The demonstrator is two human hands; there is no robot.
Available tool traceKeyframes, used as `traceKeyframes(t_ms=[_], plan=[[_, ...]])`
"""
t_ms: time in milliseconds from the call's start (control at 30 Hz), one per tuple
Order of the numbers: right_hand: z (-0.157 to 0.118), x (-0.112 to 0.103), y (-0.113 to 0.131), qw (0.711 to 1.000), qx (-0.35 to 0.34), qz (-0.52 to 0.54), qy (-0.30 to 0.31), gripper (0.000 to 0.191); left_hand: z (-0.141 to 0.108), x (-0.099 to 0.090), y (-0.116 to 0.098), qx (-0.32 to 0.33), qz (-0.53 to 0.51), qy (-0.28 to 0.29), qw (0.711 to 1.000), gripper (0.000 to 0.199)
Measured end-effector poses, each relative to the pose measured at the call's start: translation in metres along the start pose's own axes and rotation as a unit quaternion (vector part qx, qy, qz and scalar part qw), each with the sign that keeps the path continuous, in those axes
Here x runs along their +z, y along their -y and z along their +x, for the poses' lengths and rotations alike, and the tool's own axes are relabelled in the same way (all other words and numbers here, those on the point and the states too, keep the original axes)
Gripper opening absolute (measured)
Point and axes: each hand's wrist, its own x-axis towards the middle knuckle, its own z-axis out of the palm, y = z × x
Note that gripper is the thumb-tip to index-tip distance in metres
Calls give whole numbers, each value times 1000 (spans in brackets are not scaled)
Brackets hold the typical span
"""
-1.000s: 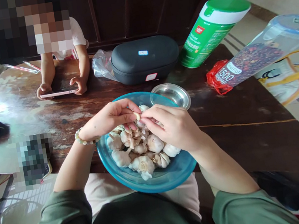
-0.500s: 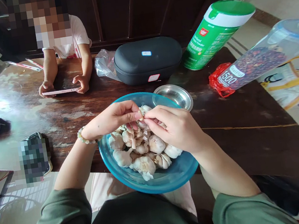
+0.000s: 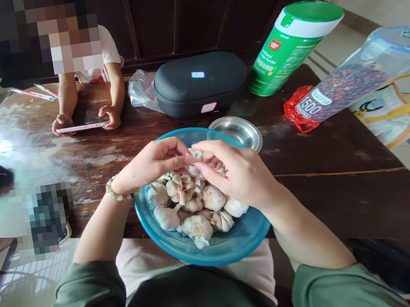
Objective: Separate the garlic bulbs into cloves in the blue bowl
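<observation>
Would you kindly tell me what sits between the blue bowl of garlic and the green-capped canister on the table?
In the head view, a small steel dish sits between the blue bowl of garlic and the green-capped canister, right beside the bowl's rim.

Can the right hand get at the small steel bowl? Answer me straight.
Probably yes: the right hand lies beside the small steel bowl with nothing between them, though it is busy at the garlic.

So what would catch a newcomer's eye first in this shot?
The bright blue bowl heaped with garlic bulbs stands out first, front and centre on the dark wooden table, with the left hand and right hand meeting above it. Next comes the tall green-capped canister at the table's far right, then the black hard-shell case beyond the bowl.
</observation>
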Motion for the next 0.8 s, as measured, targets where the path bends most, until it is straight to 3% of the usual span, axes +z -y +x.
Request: traceKeyframes(t_ms=[133, 367, 533, 800], plan=[[0, 0, 0, 999, -28, -1, 21, 35, 1, 2, 1, -1, -1, -13, 1000, 24], [0, 1, -2, 999, -34, -8, 29, 24, 2, 3, 4, 3, -6, -10, 1000, 25], [1, 1, -2, 999, -28, -19, 27, 14, 2, 2, 6, 30, 50, -12, 998, 27], [1, 1, -2, 999, -23, -24, 38, 13, 2, 5, 2, 41, 99, -6, 994, 30]])
